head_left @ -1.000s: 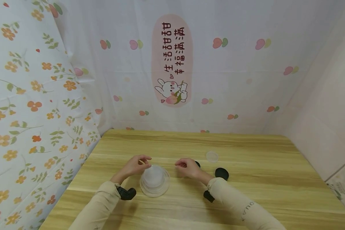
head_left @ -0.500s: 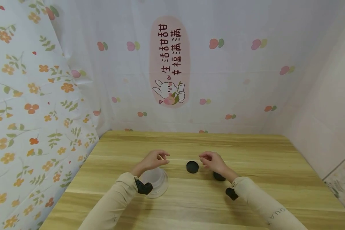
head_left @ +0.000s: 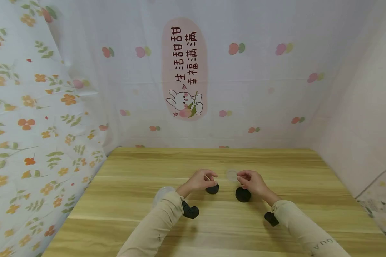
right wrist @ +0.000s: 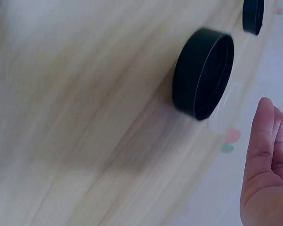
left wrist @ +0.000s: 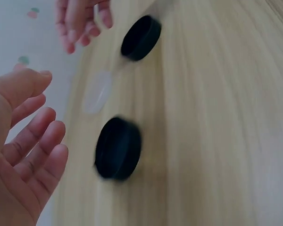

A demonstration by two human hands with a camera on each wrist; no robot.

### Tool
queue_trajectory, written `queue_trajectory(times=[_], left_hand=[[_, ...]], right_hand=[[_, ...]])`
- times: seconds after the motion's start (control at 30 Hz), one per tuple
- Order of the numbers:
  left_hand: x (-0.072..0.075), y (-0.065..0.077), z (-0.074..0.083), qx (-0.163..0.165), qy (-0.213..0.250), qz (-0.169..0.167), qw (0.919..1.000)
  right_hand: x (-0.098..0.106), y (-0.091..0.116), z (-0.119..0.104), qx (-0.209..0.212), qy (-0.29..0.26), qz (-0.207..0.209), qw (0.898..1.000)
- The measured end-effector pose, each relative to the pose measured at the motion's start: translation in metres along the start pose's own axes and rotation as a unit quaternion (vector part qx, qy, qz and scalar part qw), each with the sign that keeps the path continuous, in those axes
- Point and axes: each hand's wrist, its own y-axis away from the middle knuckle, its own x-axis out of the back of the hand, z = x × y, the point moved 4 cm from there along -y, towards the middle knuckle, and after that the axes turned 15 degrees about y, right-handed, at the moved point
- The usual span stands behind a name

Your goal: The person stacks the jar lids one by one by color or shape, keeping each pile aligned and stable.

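My left hand [head_left: 199, 180] hovers with loosely bent fingers just over a round black lid [head_left: 212, 189], holding nothing. That lid [left wrist: 117, 148] lies hollow side up in the left wrist view, a little apart from the fingers. My right hand [head_left: 255, 184] hangs above a second black lid [head_left: 243, 195], its fingers free of anything. In the right wrist view this lid [right wrist: 198, 75] shows a raised rim and an open hollow. Between and behind the hands lies a thin translucent disc [head_left: 232, 175], partly covered by the right fingertips in the head view.
A clear plastic container [head_left: 163, 194] stands left on the wooden table [head_left: 141, 167], mostly hidden behind my left sleeve. Black wrist cameras [head_left: 190, 210] sit under both wrists. A patterned curtain [head_left: 260, 78] hangs behind the table's far edge.
Both hands have moved right; the left went from beside the clear container to over the left black lid. The right hand passed to the right lid. The lids and disc have stayed put.
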Motion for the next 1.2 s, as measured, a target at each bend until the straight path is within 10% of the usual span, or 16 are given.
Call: queue_trajectory(times=[0.3,0.57,1.2], left_hand=[[-0.030,-0.016,-0.015,0.014,0.060,0.072,0.9955],[-0.045,-0.022,-0.026,0.047,0.156,0.141,0.9764],[-0.073,-0.040,-0.036,0.102,0.173,0.068,0.9772]], right_hand=[[0.006,-0.006,0.016,-0.035,0.007,0.036,0.999],[-0.005,-0.014,0.037,-0.100,0.017,-0.012,0.995],[-0.007,-0.036,0.034,-0.105,0.098,-0.011,0.990]])
